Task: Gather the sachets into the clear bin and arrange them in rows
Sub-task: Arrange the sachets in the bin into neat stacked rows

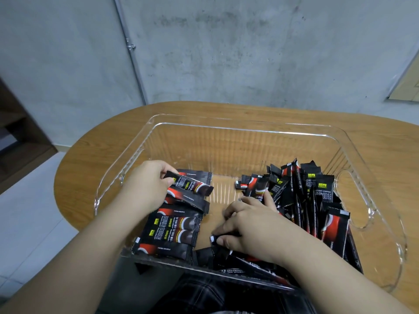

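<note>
Our left hand pinches a sachet, long axis left-right, over the row at the clear bin's left. Our right hand grips another sachet nearer the loose heap on the right.
</note>
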